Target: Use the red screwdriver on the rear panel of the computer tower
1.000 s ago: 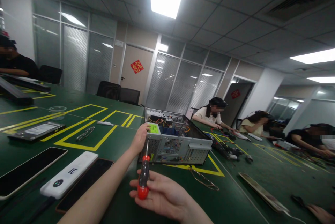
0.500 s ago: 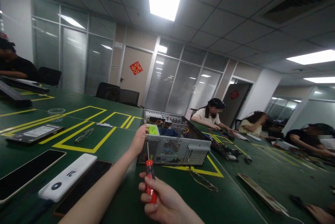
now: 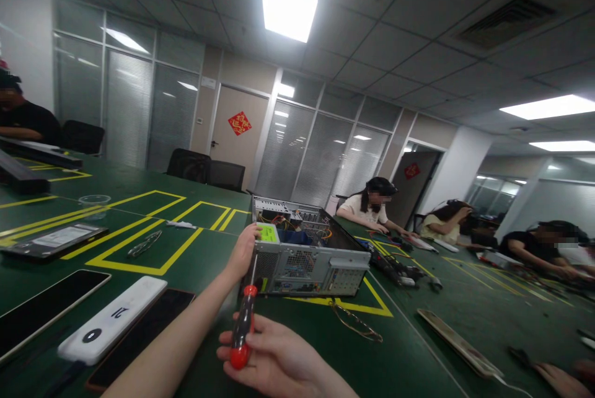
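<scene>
An open grey computer case [image 3: 310, 260] lies on the green table [image 3: 195, 255] inside a yellow taped outline. My left hand [image 3: 242, 253] rests against its near left corner, fingers closed on the edge beside a green label [image 3: 268, 234]. My right hand [image 3: 272, 358] is low in front and grips a screwdriver [image 3: 242, 327] with a red and black handle. Its thin shaft points up toward the rear panel of the case. Coloured cables show inside the case.
A white power bank [image 3: 111, 321] lies on dark phones [image 3: 41, 308] at the near left, with a tablet [image 3: 53, 240] and glasses [image 3: 144, 243] farther back. A wire loop [image 3: 356, 323] and a flat panel [image 3: 458, 343] lie to the right. Several people sit around the table; another person's hand [image 3: 558, 376] is at bottom right.
My right hand shifted the screwdriver left and lower, loosening from a fist to an opener grip on the handle. My left hand stayed on the case corner. The view drifted slightly.
</scene>
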{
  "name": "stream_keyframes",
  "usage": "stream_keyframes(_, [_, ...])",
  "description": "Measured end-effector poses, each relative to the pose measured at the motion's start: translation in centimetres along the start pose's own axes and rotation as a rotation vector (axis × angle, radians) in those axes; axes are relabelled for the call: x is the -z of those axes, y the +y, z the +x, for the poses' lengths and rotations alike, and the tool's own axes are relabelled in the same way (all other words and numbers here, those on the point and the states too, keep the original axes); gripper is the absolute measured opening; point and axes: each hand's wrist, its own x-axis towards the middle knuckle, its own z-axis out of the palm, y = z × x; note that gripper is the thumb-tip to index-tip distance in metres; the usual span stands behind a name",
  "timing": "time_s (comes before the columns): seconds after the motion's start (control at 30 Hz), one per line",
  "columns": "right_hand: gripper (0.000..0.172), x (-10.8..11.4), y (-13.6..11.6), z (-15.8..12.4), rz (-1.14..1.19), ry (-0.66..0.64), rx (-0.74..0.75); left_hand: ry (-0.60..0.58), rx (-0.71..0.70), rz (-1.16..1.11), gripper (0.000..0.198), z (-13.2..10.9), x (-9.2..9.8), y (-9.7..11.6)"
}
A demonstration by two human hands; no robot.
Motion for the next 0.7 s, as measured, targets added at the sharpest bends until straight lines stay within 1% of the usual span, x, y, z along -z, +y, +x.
stream_keyframes(0.07, [0.061, 0.0, 0.1, 0.1, 0.005, 0.000, 0.035, 0.008, 0.006, -0.009, 0.049, 0.0, -0.1, -0.3])
stream_keyframes(0.13, [0.059, 0.3, 0.2, 0.3, 0.017, 0.016, 0.047, 0.015, 0.006, -0.015, 0.049, 0.0, -0.1, -0.5])
stream_keyframes(0.27, [0.036, 1.1, 0.1, 0.4, 0.131, 0.060, -0.043, 0.009, -0.003, -0.018, 0.048, 0.0, -0.2, -0.4])
stream_keyframes(0.33, [0.032, 1.3, 0.0, 0.3, 0.191, 0.089, -0.092, 0.014, 0.000, -0.014, 0.047, 0.0, -0.2, -0.3])
stream_keyframes(0.4, [0.032, 1.1, -0.2, 0.1, 0.211, 0.111, -0.103, 0.020, 0.000, -0.007, 0.047, 0.0, -0.1, -0.1])
stream_keyframes(0.47, [0.034, 0.7, -0.4, -0.2, 0.214, 0.123, -0.081, 0.016, -0.001, 0.002, 0.048, 0.0, -0.1, -0.1])
stream_keyframes(0.53, [0.031, 0.4, -0.4, -0.3, 0.213, 0.132, -0.055, 0.007, -0.004, 0.010, 0.049, 0.0, 0.0, 0.0])
stream_keyframes(0.6, [0.029, 0.2, -0.3, -0.3, 0.214, 0.137, -0.063, -0.001, -0.009, 0.017, 0.050, 0.0, 0.0, 0.1])
stream_keyframes(0.7, [0.037, 0.0, -0.2, -0.3, 0.228, 0.093, -0.111, -0.002, -0.007, 0.023, 0.049, 0.1, 0.1, 0.2])
